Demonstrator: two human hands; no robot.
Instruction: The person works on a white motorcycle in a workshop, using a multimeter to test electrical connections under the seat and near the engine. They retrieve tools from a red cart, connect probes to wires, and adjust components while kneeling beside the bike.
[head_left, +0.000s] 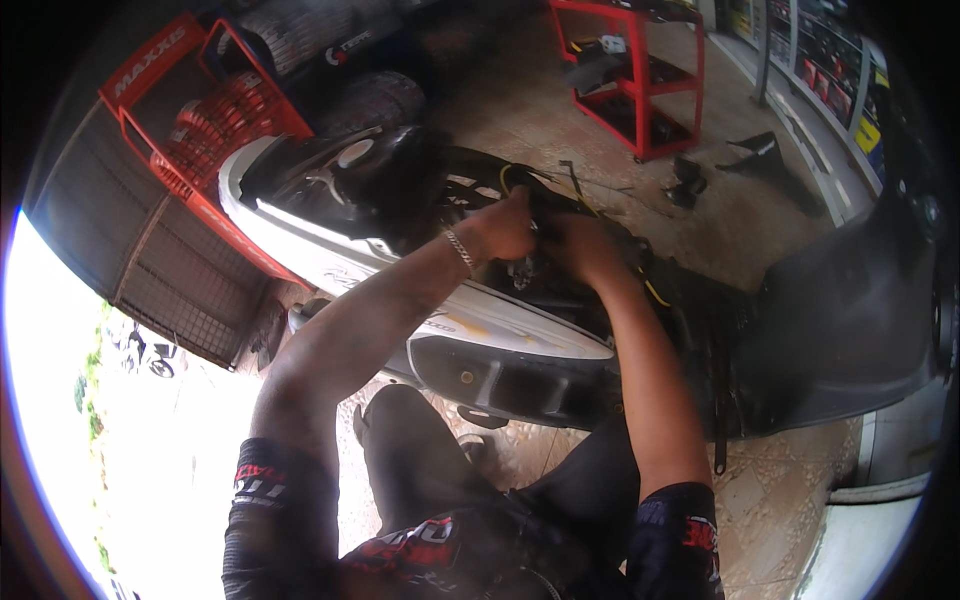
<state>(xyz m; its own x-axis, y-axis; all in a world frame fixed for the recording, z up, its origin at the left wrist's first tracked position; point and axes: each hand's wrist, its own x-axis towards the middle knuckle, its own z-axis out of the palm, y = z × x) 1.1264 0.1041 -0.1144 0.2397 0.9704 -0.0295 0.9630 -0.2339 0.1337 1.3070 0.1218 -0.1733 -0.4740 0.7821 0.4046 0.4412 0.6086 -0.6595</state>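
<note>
Head view: tiled floor [775, 485] spread under the work, bright daylight coming in from 8 to 9 o'clock. White-and-black scooter [490, 318] took up the middle, running from 10 o'clock down to 4 o'clock, its center section open with dark inner parts exposed. Its big black front panel [845, 325] sat at 3 o'clock. Red rack [150, 68] stood at 10 o'clock, just beyond the scooter's white end. Red shelf cart [643, 105], loose items on its shelves, was at 1 o'clock, apart from the scooter. Tires [385, 100] were stacked at 11 o'clock, in shadow. Black plastic piece [757, 158] lay on the floor at 2 o'clock.

Both hands were over the open section, close together, just above center. Left hand [505, 228]: fingers looked bunched, tips hidden; couldn't tell if it held anything. Right hand [582, 248]: blurred and dark, fingers down among the parts; wide, narrow or holding, couldn't tell. Yellow cable [655, 292] curved past the right hand toward 3 o'clock. Silver bracelet [460, 248] circled the left wrist.
</note>
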